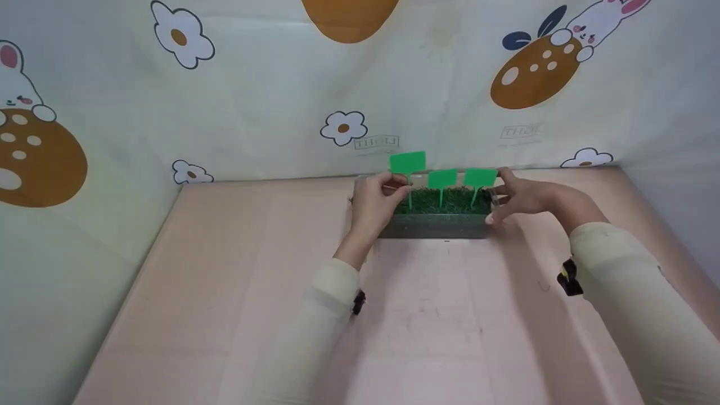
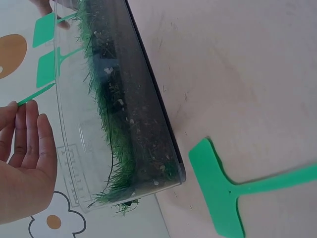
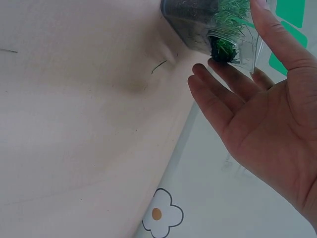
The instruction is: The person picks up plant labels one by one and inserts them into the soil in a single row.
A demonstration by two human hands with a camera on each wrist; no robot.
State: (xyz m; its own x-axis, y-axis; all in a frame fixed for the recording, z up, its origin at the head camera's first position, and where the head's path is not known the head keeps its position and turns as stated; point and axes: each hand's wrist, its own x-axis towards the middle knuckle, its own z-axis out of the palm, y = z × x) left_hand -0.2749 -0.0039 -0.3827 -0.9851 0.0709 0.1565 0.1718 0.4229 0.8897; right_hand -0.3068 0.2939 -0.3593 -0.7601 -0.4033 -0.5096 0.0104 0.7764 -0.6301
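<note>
A clear plastic box (image 1: 433, 226) with dark soil and green grass (image 1: 453, 198) stands at the back of the table. My left hand (image 1: 376, 203) pinches the stem of a green plant label (image 1: 408, 162) above the grass at the box's left part. In the left wrist view that label (image 2: 37, 94) appears edge-on in my fingers. Two more plant labels, a middle one (image 1: 442, 179) and a right one (image 1: 480, 177), stand upright in the grass. My right hand (image 1: 526, 194) holds the box's right end, thumb at the front corner and fingers behind.
Another green T-shaped label (image 2: 215, 191) lies on the pink table near the box in the left wrist view. A patterned cloth wall (image 1: 270, 101) rises right behind the box. A dark thin strand (image 3: 159, 66) lies on the table by the box's right end.
</note>
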